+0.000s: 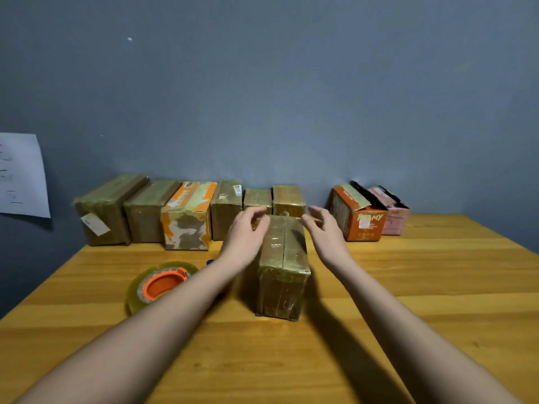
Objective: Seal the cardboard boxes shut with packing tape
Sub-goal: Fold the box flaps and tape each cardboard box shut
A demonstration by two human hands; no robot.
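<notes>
Taped cardboard box (pixel 282 266) stands mid-table on the wooden table (pixel 408 287), long axis running near to far, glossy tape over its top seam. Left hand (pixel 245 234) at the box's far left corner, fingers loosely curled, blurred; contact cannot be told. Right hand (pixel 325 228) at the far right corner, fingers spread and relaxed, just beside the box. Packing tape roll (pixel 159 284) with orange core lies left of the box. Row of wrapped boxes (pixel 186 214) along the far wall; orange open box (pixel 360 215) and pink box (pixel 393 212) far right. Paper sheet (pixel 22 174) on wall, left.
</notes>
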